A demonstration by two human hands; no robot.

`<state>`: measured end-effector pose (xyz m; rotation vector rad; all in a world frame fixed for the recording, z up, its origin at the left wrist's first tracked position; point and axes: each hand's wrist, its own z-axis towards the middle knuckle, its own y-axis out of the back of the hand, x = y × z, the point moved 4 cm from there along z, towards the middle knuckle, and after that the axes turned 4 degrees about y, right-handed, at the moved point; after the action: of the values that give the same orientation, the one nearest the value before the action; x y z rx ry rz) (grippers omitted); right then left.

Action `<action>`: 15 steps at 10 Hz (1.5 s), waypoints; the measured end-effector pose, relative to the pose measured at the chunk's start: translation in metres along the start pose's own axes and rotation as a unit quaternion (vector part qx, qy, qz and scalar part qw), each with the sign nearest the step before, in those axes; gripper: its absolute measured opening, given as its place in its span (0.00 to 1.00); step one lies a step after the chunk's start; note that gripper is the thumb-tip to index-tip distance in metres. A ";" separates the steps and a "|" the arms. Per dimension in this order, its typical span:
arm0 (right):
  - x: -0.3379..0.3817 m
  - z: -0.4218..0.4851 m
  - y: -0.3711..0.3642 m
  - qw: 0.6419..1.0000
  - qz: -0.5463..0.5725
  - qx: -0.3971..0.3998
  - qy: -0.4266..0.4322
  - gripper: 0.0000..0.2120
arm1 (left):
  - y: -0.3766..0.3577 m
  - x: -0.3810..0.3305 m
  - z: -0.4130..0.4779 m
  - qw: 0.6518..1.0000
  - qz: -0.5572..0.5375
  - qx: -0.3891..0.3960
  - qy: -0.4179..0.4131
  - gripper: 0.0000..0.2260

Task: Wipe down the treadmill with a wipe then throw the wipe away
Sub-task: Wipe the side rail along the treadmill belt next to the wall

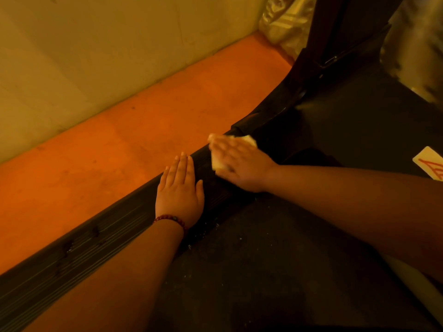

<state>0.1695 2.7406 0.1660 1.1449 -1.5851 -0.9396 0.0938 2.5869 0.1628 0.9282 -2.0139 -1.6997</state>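
Observation:
The black treadmill fills the lower right, with its ribbed left side rail (79,245) running diagonally and the dark belt (275,259) beside it. My left hand (179,188) lies flat on the rail with straight fingers, a beaded bracelet at the wrist. Just ahead of it, my right hand (237,164) presses a pale folded wipe (219,164) onto the rail near the front motor cover (354,111). The right hand is motion-blurred, and the wipe shows at the fingertips and under the palm.
An orange floor strip (119,144) runs between the rail and a pale wall (96,44). The treadmill upright (340,32) rises at the top right, with crinkled plastic sheeting (285,20) behind it. A yellow sticker (430,164) with red marks sits on the motor cover.

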 end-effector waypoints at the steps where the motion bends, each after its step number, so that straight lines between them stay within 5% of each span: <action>1: -0.011 0.004 0.004 0.995 0.006 -0.024 -0.094 0.34 | 0.000 0.001 0.000 1.000 -0.003 -0.002 0.002 0.27; 3: 0.013 0.007 -0.006 0.998 -0.018 0.015 0.051 0.35 | -0.001 0.002 0.001 1.000 -0.005 0.003 0.000 0.28; 4: -0.012 0.012 0.003 0.998 0.004 -0.003 -0.065 0.33 | -0.001 0.001 0.001 1.000 -0.007 0.004 0.001 0.28; 5: -0.006 0.015 0.002 0.998 0.000 0.003 -0.068 0.35 | -0.001 0.002 0.001 1.000 -0.009 0.004 0.000 0.28; 6: 0.016 0.016 -0.006 0.995 -0.033 0.026 0.087 0.35 | -0.001 0.002 0.001 1.000 -0.008 0.002 -0.002 0.28; 7: 0.002 0.023 0.002 0.996 -0.034 0.023 0.074 0.37 | -0.002 0.003 0.001 1.000 -0.007 0.005 -0.003 0.28; 8: -0.013 0.024 0.008 0.999 -0.020 0.026 -0.034 0.34 | -0.002 0.003 0.001 1.000 -0.008 0.007 0.001 0.28; 10: 0.004 0.027 0.000 0.993 -0.040 0.045 0.106 0.38 | -0.001 0.004 0.001 1.000 -0.010 0.005 -0.004 0.28; 12: 0.001 0.014 -0.005 1.000 -0.022 0.007 0.013 0.40 | -0.001 0.004 0.001 1.000 -0.010 0.004 -0.005 0.27; 13: 0.010 0.008 -0.010 0.993 -0.047 0.026 0.102 0.35 | -0.001 0.004 0.001 1.000 -0.012 0.004 -0.005 0.27; 15: -0.008 0.004 -0.004 0.999 -0.021 -0.008 -0.023 0.40 | 0.000 0.003 0.000 1.000 -0.010 0.002 -0.004 0.27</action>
<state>0.1679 2.7470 0.1598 1.1569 -1.5934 -1.0116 0.0916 2.5849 0.1620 0.9475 -2.0216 -1.7133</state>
